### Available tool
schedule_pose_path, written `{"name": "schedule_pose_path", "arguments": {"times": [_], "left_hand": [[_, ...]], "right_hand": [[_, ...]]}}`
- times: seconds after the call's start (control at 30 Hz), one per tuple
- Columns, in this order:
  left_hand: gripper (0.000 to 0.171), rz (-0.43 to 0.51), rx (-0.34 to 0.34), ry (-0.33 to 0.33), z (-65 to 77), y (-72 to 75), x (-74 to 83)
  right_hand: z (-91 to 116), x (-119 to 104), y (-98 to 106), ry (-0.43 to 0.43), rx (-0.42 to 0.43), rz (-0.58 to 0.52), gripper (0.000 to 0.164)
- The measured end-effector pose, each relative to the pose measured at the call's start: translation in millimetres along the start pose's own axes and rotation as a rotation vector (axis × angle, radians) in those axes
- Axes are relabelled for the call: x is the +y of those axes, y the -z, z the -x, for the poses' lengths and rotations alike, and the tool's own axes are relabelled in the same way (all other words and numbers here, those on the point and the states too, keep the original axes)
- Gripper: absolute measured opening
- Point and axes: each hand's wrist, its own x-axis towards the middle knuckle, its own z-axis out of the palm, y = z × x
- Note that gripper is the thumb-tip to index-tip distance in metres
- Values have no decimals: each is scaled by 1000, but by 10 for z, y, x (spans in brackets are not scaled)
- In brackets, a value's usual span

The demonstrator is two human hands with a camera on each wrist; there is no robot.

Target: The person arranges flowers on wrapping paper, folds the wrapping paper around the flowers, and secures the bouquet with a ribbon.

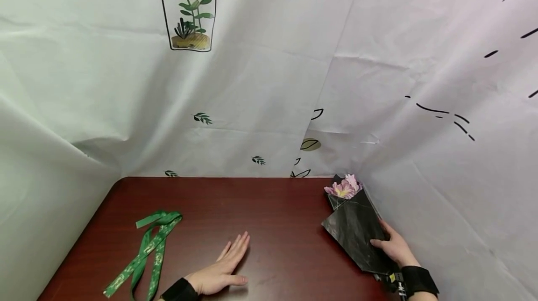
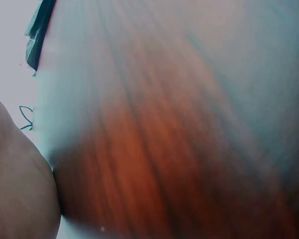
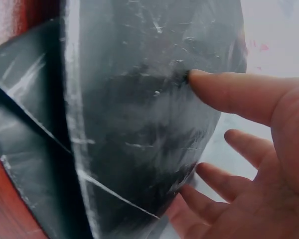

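Note:
A small bouquet of pink flowers [image 1: 344, 189], wrapped in dark, glossy paper [image 1: 357, 231], lies at the right end of the table. My right hand [image 1: 395, 247] holds its right edge, thumb on the front of the wrapping and the other fingers along the edge. The right wrist view shows the thumb [image 3: 229, 94] against the creased wrapping [image 3: 139, 109]. Palm down and fingers straight, my left hand [image 1: 220, 268] rests near the front middle of the table. To its left lies a green ribbon [image 1: 148, 248] with pale gold print, loosely folded.
The dark red wooden table [image 1: 252, 203] has pale printed cloth [image 1: 252, 86] hanging behind it and along both sides. The bouquet lies close to the right-hand cloth. A black band [image 1: 418, 280] circles each wrist.

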Motion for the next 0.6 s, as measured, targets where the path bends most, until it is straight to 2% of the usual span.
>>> {"name": "schedule_pose_path", "arguments": {"times": [0.2,0.4,0.6], "left_hand": [[96,10,3,-5,-2,-8,-23],[96,14,3,-14,3,-13,-33],[96,33,-6,-11,4,-6,-34]], "right_hand": [[18,2,29,-25,3,-27,85],[65,-19,61,-65,-3,-48,86],[105,-85,69,-59,-2,-45,84]]}}
